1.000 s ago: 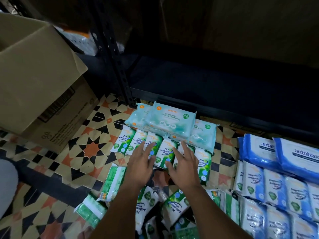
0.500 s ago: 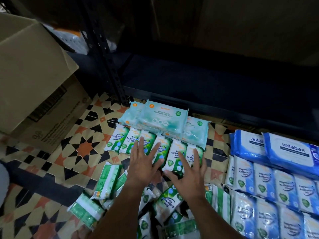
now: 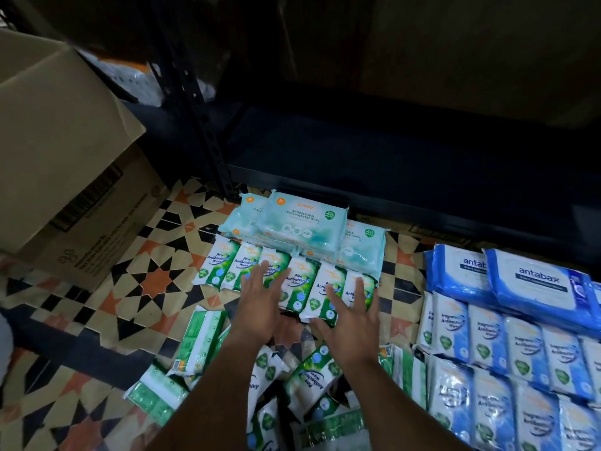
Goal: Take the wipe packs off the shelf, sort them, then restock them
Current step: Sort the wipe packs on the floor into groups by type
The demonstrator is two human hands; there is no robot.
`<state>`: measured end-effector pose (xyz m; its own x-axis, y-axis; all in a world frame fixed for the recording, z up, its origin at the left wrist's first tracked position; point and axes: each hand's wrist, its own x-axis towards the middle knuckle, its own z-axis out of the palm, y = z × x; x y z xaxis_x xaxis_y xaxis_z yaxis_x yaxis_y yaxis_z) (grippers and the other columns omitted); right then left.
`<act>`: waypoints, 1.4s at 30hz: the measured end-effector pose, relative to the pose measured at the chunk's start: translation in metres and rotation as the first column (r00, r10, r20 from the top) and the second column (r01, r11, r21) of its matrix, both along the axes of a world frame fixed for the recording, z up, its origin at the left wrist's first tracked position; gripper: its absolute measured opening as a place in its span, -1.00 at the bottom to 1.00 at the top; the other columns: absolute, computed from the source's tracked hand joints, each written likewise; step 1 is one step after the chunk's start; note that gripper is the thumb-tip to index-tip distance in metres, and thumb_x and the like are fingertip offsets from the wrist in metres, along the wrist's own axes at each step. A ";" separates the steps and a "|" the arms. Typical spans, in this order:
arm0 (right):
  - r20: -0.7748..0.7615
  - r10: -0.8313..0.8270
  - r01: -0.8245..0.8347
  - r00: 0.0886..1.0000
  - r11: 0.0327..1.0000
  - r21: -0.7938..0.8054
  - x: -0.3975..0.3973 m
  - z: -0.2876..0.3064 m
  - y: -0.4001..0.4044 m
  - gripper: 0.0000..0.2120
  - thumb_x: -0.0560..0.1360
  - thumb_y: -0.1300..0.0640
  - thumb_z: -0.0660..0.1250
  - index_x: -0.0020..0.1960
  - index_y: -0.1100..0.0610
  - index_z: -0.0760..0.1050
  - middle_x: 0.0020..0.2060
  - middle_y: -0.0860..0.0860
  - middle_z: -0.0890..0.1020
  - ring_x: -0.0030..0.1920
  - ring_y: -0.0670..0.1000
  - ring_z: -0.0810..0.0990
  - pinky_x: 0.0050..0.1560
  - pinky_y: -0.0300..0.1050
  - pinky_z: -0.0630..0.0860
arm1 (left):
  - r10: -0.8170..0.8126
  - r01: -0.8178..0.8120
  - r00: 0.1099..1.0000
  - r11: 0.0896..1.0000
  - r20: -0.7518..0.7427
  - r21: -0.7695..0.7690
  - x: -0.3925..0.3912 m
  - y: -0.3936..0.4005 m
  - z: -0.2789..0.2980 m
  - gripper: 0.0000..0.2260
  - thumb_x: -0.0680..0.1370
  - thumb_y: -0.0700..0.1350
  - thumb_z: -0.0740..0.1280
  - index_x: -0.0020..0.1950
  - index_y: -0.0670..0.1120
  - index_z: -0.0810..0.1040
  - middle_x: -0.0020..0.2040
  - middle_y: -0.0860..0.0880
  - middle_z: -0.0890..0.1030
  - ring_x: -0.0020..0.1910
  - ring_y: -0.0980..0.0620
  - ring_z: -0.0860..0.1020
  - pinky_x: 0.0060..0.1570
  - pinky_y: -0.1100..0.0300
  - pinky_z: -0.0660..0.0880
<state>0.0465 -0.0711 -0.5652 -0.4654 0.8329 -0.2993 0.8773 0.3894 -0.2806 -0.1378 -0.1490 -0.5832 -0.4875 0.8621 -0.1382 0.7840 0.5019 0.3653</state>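
Note:
A row of several green pine wipe packs (image 3: 227, 265) lies on the tiled floor. My left hand (image 3: 261, 304) lies flat with straight fingers on the middle packs of that row. My right hand (image 3: 349, 315) is spread flat over the row's right end. Behind the row sit three pale teal wipe packs (image 3: 302, 222), one stacked on the others. More green packs (image 3: 198, 340) lie jumbled near my forearms. At the right are blue antabax packs (image 3: 536, 284) and rows of blue-white fragrance-free packs (image 3: 487, 340). The dark bottom shelf (image 3: 374, 157) holds nothing.
An open cardboard box (image 3: 65, 164) stands at the left on the patterned floor (image 3: 130, 271). A dark shelf upright (image 3: 201, 125) rises just left of the teal packs. White bagged goods (image 3: 143, 83) sit behind the box.
Both hands have slid forward and spread apart over the green row; the right hand went toward the row's right end. The row looks pushed closer to the teal packs.

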 end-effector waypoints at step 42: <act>0.093 0.887 -0.875 0.452 0.461 -0.148 -0.071 0.056 -0.105 -0.46 0.55 0.32 0.31 0.48 0.01 0.39 0.61 0.09 0.05 0.60 0.23 -0.18 0.49 0.41 -0.02 | 0.403 -0.366 0.892 0.909 0.205 -0.198 -0.043 -0.131 0.019 -0.25 0.38 0.11 0.53 0.50 -0.04 0.36 0.25 -0.21 0.53 0.27 -0.24 0.47 0.22 -0.04 0.47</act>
